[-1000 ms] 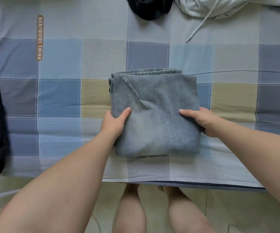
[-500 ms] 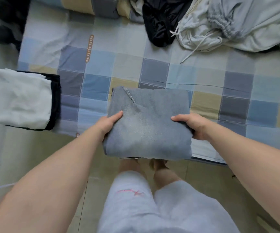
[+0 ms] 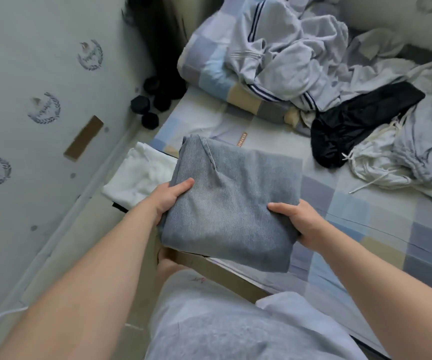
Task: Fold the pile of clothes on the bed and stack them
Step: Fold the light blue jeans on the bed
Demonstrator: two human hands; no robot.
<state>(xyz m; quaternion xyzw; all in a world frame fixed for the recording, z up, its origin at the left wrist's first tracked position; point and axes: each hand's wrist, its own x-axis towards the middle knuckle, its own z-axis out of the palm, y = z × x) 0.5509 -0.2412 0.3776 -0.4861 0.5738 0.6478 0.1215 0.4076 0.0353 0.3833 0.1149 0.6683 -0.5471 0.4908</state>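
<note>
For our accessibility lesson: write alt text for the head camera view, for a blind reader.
The left hand and right hand grip a folded grey-blue denim garment over the edge of a blue checked bed. A folded white cloth lies beside it; crumpled grey clothes and a black garment lie beyond.

I have lifted the folded pants (image 3: 231, 203) up off the bed (image 3: 352, 211) with my left hand (image 3: 169, 196) and right hand (image 3: 298, 220) and carried them to the left, so now they are partly over the white pile (image 3: 139, 175).
</note>
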